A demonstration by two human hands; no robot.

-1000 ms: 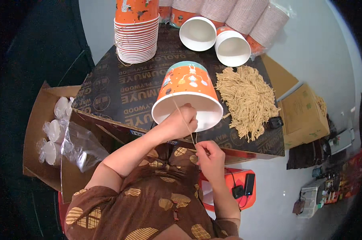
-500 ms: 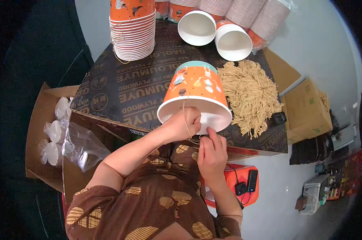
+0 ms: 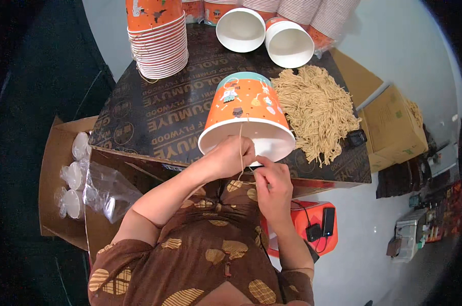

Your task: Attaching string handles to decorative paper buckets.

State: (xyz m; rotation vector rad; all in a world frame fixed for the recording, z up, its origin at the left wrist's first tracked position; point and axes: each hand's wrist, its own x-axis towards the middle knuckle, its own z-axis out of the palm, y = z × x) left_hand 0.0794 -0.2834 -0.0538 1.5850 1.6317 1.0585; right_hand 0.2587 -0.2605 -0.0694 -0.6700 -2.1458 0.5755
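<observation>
An orange paper bucket with a teal base band and cartoon prints lies tipped at the table's front edge, its white mouth facing me. A thin tan string comes from a hole near the rim and hangs past the mouth. My left hand is closed in front of the mouth, its fingers curled on the string. Just to its right, my right hand pinches the string between thumb and forefinger, below the rim. The fingertips nearly meet, and the string's exact path between them is partly hidden.
Right of the bucket lies a heap of tan strings on the dark plywood table. A bucket stack stands far left; two loose buckets lie behind. An open carton with wrapped white items is left, a red stool right.
My right hand has drawn its extended finger back from the bucket's mouth and now pinches near the left hand. The whole view has shifted slightly.
</observation>
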